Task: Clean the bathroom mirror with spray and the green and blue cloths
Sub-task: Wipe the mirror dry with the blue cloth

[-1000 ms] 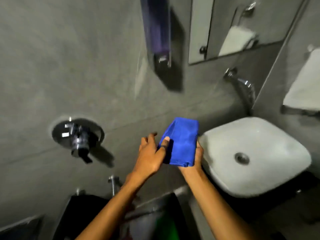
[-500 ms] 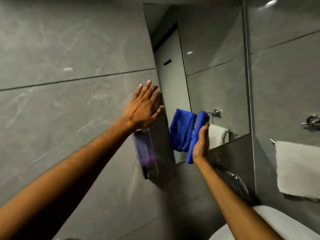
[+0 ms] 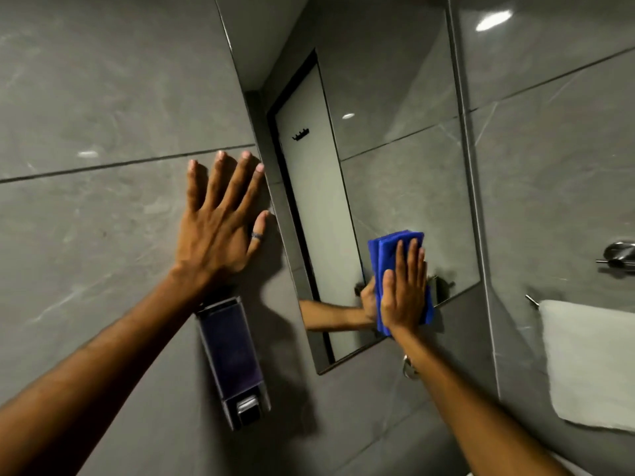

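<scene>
The right hand (image 3: pixel 403 290) presses the folded blue cloth (image 3: pixel 385 255) flat-fingered against the mirror (image 3: pixel 395 132); left hand (image 3: pixel 220 228) lies open on the wall (image 3: pixel 103 97). Wiping looks barely begun.

— Blue cloth (image 3: pixel 386 250)?
— Folded, lying flat against the glass, lower part of the pane.
— Mirror (image 3: pixel 395 149)?
— Tall, frameless, hanging on grey tile, reflecting a door.

Two hands (image 3: pixel 220 231), one blue cloth (image 3: pixel 388 255), one mirror (image 3: pixel 395 115), one soap dispenser (image 3: pixel 233 362), one white towel (image 3: pixel 591 362)
</scene>
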